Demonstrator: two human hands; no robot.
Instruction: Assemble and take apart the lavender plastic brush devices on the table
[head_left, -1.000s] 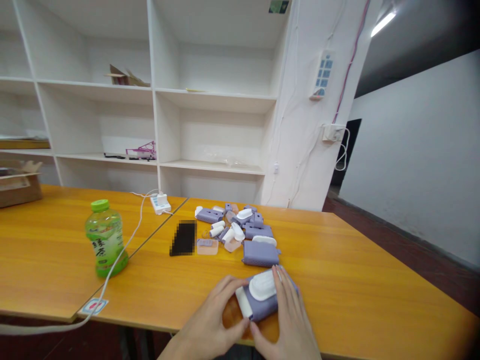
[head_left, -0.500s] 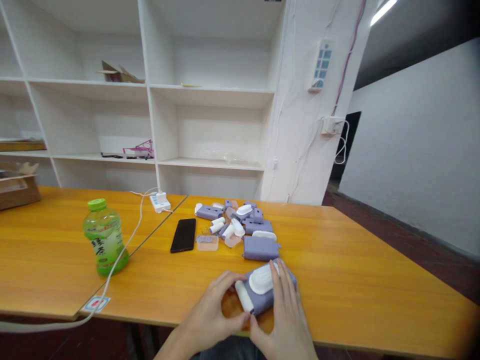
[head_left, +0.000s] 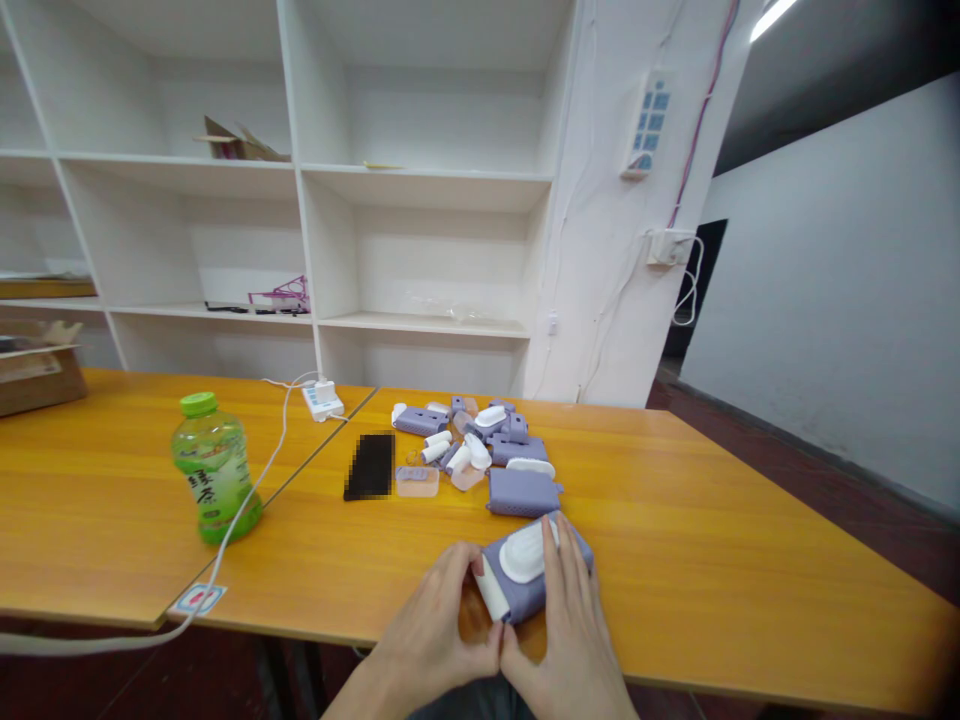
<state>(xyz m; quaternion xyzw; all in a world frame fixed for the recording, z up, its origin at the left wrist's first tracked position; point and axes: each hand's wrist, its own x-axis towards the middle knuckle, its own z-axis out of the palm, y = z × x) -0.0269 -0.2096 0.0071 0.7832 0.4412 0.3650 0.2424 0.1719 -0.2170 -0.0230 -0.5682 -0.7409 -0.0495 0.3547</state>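
Note:
A purple plastic case with a white oval pad on top [head_left: 534, 565] lies on the orange table [head_left: 720, 540] near its front edge. My left hand [head_left: 435, 625] grips the case's left end, where a white strip shows. My right hand [head_left: 571, 625] lies along its right side with fingers stretched over the top. Both thumbs meet at the near corner of the case.
Beyond my hands lies a second purple case [head_left: 523, 491] and a pile of several small purple and white parts [head_left: 469, 440]. A dark phone [head_left: 370, 466], a green drink bottle [head_left: 214, 478], a white cable and power strip [head_left: 324, 398] and white shelves [head_left: 300, 200] are further off.
The view shifted slightly. My hands stay on the purple case, and my thumbs have closed in together at its near corner.

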